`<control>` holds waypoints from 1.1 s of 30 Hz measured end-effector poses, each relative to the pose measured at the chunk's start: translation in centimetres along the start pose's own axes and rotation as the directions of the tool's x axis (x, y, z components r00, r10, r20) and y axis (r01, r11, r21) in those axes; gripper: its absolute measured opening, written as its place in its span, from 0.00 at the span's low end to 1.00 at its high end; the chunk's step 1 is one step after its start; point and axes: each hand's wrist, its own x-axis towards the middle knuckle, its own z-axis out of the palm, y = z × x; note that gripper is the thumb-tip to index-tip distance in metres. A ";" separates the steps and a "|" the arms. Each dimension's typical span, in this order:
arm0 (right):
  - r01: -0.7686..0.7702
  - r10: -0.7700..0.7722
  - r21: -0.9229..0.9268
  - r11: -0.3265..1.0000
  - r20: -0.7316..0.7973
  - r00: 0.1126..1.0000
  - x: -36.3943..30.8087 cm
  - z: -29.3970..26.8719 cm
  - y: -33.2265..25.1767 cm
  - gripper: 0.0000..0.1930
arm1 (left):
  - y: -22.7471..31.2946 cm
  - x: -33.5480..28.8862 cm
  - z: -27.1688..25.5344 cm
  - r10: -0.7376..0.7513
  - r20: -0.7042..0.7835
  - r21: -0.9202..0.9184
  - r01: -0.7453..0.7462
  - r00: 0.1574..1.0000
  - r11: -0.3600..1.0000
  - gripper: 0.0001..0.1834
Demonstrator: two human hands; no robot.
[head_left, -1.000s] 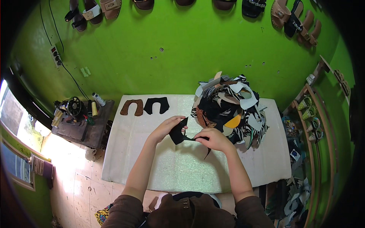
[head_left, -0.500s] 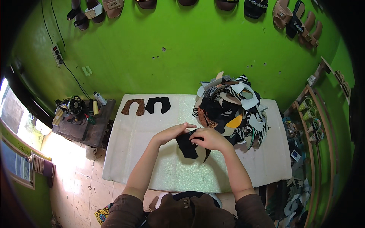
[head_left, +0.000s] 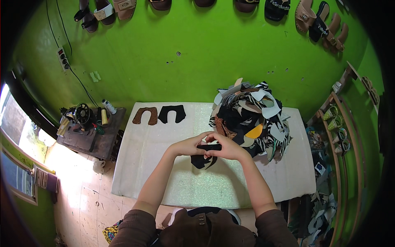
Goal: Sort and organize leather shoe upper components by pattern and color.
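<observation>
The black piece (head_left: 199, 161) is between the person's 2 hands, over the table (head_left: 133, 166). A folded or bent part of it lies inside the ring made by the fingers; a broad flap hangs below the fingertips, with a narrow, pointed strip beside it, under the right thumb. Whether the lower edge clears the table cannot be determined.

Handling, as judged: light, thin and soft, bending readily and unlikely to break. The narrow strip appears the weakest part and could twist or stretch if pulled. Surface grip cannot be confirmed by sight; the matt look suggests little slipperiness. The sound place to take hold is the broad part, by opposite edges, thumb against fingers.

The left hand (head_left: 186, 147) is curled, its thumb and fingers slightly apart with the piece between them. The right hand (head_left: 231, 150) mirrors it, fingers arched over the far side and thumb on the near side. The 2 sets of fingertips meet or nearly meet; both hands are judged to be gripping the black piece. Exact contact of each finger is hidden.

Beyond the fingers to the left lie 2 arched cutouts, well apart from the hands: a brown spotted cutout (head_left: 145, 110) and, nearer the fingers, a black cutout (head_left: 173, 109). Beyond the fingers to the right stands a scrap pile (head_left: 230, 114), near the right hand.
</observation>
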 end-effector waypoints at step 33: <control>-0.349 0.812 0.924 0.157 0.081 0.578 7.2 13.2 9.4 0.11 | -12.1 -5.6 -5.9 -0.413 -0.546 -0.699 -0.124 0.729 0.704 0.15</control>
